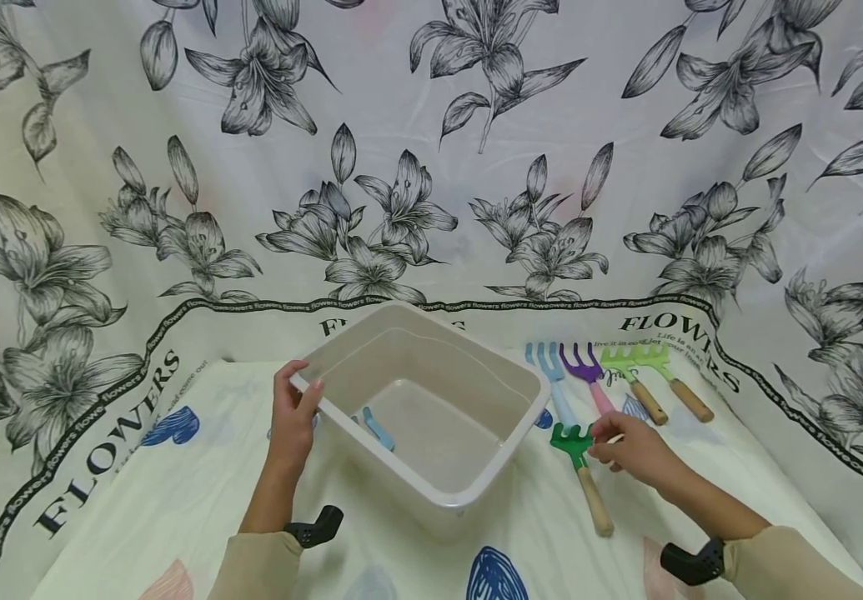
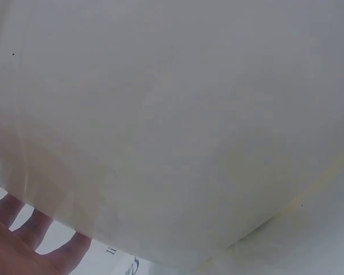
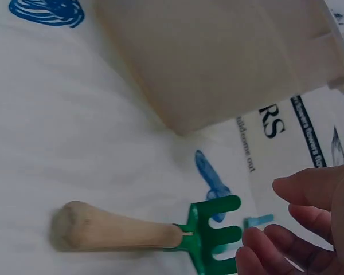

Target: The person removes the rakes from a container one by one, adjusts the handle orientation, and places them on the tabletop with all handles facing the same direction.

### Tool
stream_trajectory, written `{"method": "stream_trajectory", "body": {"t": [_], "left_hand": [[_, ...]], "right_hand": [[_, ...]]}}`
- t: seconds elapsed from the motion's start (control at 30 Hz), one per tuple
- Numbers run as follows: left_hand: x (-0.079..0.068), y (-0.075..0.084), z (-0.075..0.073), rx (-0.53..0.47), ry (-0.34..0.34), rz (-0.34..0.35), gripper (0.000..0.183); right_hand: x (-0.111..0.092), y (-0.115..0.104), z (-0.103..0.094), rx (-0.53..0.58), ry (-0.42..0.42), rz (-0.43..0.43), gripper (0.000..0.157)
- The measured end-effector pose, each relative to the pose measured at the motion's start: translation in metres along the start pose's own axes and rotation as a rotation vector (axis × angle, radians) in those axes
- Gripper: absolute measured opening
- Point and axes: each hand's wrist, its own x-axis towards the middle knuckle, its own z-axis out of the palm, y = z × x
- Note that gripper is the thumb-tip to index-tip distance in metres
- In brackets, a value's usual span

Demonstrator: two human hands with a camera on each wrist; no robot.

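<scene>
My left hand [image 1: 296,412] grips the left corner of a grey-beige plastic bin [image 1: 431,483], thumb over the rim and fingers underneath. In the left wrist view the fingers [image 2: 69,252] lie along the bin's outside [image 2: 160,114]. Inside the bin, near its left wall, is a small blue piece [image 1: 378,429]. My right hand [image 1: 634,450] hovers right of a green hand fork [image 1: 572,443] with a wooden handle. Its fingers are loosely bent, thumb apart, nothing between them. In the right wrist view its fingertips overlap the ends of the green tines [image 3: 218,235].
Behind the right hand lie a light blue fork [image 1: 559,392], a purple fork [image 1: 589,371] with a pink handle, and two lime-green forks [image 1: 644,392] with wooden handles. A flower-printed curtain [image 1: 476,167] rises behind the white cloth [image 1: 176,492] with blue and pink prints.
</scene>
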Motion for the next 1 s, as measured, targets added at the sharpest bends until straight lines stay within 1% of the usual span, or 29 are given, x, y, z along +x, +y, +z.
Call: {"method": "stream_trajectory", "body": {"t": [0.13,0.33,0.43,0.57,0.67,0.83,1.0], "left_hand": [[0.000,-0.002,0.000,0.004,-0.008,-0.001,0.050],[-0.001,-0.002,-0.001,0.001,-0.007,-0.003,0.050],[-0.001,-0.002,-0.002,0.001,-0.003,-0.008,0.049],[0.000,-0.001,-0.002,-0.010,-0.004,-0.005,0.048],[0.001,0.000,-0.002,-0.011,-0.004,-0.002,0.049],[0.002,-0.001,-0.001,-0.004,0.002,-0.015,0.049],[0.002,-0.001,-0.001,-0.006,-0.004,-0.032,0.050]], "right_hand": [[0.012,-0.018,-0.014,0.025,0.019,-0.065,0.027],[0.026,-0.055,-0.032,0.046,0.063,-0.135,0.029],[0.033,-0.075,-0.037,0.059,0.083,-0.173,0.032],[0.042,-0.103,-0.038,0.072,0.080,-0.202,0.034],[0.051,-0.121,-0.032,0.097,0.041,-0.227,0.035],[0.065,-0.148,-0.010,0.152,-0.052,-0.296,0.033],[0.075,-0.175,0.014,0.140,-0.140,-0.334,0.033]]}}
